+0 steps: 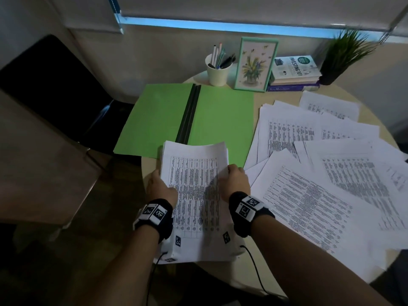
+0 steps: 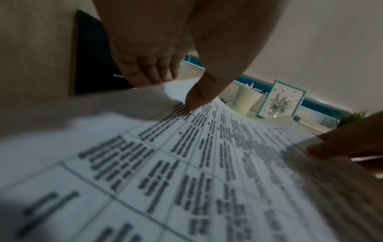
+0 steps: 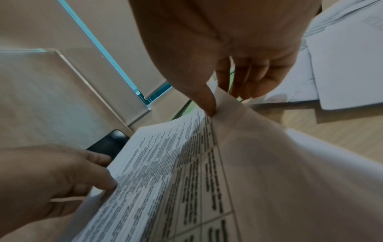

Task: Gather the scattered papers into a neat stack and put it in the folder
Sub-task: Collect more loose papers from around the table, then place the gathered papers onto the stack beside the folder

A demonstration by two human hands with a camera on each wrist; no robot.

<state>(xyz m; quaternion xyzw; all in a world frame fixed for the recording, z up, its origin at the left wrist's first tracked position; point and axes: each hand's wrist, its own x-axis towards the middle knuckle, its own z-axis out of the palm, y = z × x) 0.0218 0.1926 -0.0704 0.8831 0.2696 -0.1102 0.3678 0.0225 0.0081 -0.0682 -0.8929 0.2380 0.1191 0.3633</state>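
- Holding a partial stack (image 1: 194, 184) of printed sheets at the near edge of the round surface (image 1: 260, 100), the person has it lifted and bowed, its far end over the near edge of the open green folder (image 1: 220, 115).
- Left hand (image 1: 161, 187) grips the stack's left edge, thumb on the top sheet and fingers curled beneath; right hand (image 1: 235, 184) pinches the right edge the same way.
- Risk: the sheet edges look uneven at the far end, so a loose grip could let inner pages slide out or fan.
- Risk: many loose papers (image 1: 326, 164) still lie overlapped to the right, some reaching the surface's rim; a sweep of the forearm could push them off.
- Risk: filing now would leave those sheets out, and the bowed stack could crease against the folder's dark spine (image 1: 188, 113).
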